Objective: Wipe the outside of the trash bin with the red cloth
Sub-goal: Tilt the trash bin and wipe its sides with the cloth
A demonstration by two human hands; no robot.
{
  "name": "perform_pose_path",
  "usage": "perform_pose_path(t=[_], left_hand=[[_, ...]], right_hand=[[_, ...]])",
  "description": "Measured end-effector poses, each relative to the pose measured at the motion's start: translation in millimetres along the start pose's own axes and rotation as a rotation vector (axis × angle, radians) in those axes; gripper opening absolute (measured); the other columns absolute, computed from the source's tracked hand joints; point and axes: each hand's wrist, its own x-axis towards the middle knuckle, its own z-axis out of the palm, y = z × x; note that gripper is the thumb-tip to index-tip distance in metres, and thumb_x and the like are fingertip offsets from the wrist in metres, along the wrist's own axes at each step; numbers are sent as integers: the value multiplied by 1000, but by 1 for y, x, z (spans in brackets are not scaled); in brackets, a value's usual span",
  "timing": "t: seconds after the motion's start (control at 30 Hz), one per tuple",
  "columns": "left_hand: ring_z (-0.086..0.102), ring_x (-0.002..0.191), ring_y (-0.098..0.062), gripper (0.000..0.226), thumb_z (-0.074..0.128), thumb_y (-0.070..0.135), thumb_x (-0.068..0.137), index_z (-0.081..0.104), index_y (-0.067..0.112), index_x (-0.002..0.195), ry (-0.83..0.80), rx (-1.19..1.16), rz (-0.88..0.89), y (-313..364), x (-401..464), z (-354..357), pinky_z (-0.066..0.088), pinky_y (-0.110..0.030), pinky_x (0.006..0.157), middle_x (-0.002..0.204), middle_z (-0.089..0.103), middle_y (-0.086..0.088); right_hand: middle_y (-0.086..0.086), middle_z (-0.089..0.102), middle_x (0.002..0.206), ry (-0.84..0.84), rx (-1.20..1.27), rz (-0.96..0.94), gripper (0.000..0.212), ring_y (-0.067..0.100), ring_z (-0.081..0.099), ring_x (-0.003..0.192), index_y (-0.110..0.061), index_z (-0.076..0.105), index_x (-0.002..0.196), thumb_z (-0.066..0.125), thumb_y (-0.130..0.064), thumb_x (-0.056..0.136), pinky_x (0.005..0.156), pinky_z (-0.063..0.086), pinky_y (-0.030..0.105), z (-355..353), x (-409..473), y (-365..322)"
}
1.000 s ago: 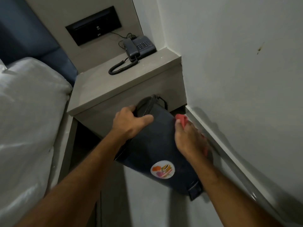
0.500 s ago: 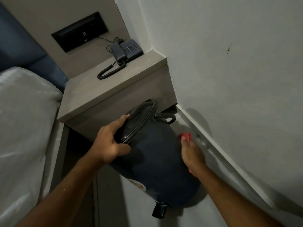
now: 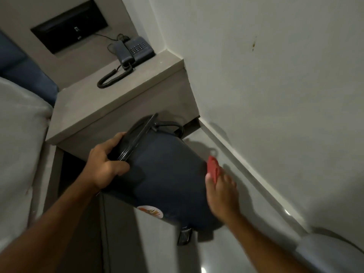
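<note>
The dark blue trash bin [image 3: 167, 174] is tilted, its black lid end pointing up and away towards the nightstand, its foot pedal [image 3: 184, 236] hanging at the near end. A round sticker [image 3: 150, 211] shows on its lower side. My left hand [image 3: 106, 164] grips the bin at the lid rim. My right hand [image 3: 221, 192] presses the red cloth [image 3: 212, 167] against the bin's right side; most of the cloth is hidden under the hand.
A grey nightstand [image 3: 94, 107] with a corded telephone [image 3: 134, 51] stands right behind the bin. The white wall [image 3: 275, 85] and its skirting run along the right. A bed with white bedding [image 3: 17, 144] fills the left. Pale floor tiles [image 3: 226, 253] lie below.
The bin has been turned between my hands, so the sticker moved from its upper face to its lower side. My right hand with the cloth has slid along the bin's right side.
</note>
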Motion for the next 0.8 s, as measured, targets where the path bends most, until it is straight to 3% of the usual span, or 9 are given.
perform_pose_path(t=[0.07,0.17,0.3,0.37,0.43,0.5,0.57,0.67,0.8], left_hand=[[65,85,-3,73,65,38,41,56,61,111,12,-16,4,9,0,5,51,-31,73,90,71,17],[61,83,13,69,63,42,40,55,59,107,49,-20,7,27,6,14,49,-21,68,90,64,24],[66,87,-21,92,66,40,38,56,34,130,92,43,-123,46,25,28,58,-39,76,96,67,5],[65,89,-27,106,64,36,35,51,28,139,114,87,-202,46,31,28,59,-43,78,104,67,-5],[64,83,-24,108,65,33,36,47,25,143,85,77,-216,44,35,28,58,-39,71,97,65,-4],[63,80,-22,106,66,29,40,44,23,144,77,57,-218,41,36,25,57,-36,67,92,61,1],[63,79,-21,104,66,25,41,46,24,142,72,43,-219,36,33,22,57,-36,64,90,60,2],[65,73,-20,96,67,20,46,49,20,140,107,17,-226,26,23,16,55,-32,57,85,64,0],[61,68,-7,96,65,37,48,48,14,140,146,71,-134,23,14,16,46,-23,53,80,57,14]], right_hand=[[19,56,142,-161,167,188,61,37,53,126,-18,48,144,22,-55,103,106,40,47,-18,36,-17],[5,43,156,0,145,-162,58,29,41,141,-32,33,153,12,-53,103,114,31,53,-18,32,-83],[4,15,169,127,-128,-434,63,39,9,153,-34,14,159,17,-57,101,117,5,65,33,-70,-127],[10,35,160,137,-222,-467,59,47,29,145,-35,28,155,28,-54,99,109,21,69,53,-111,-101],[10,63,133,129,-229,-335,46,47,60,120,-31,43,142,25,-45,101,93,39,61,61,-125,-77],[18,68,125,97,-189,-113,47,50,64,110,-23,47,139,20,-40,104,89,42,57,71,-116,-77],[26,44,151,177,64,167,59,56,43,133,-19,35,153,17,-46,103,102,37,65,60,-90,-97],[9,-2,169,157,306,567,64,46,0,150,-35,-1,159,17,-56,101,115,9,70,30,-28,-127],[-3,20,166,176,113,-134,58,32,19,149,-38,16,156,19,-55,100,115,13,64,10,-3,-169]])
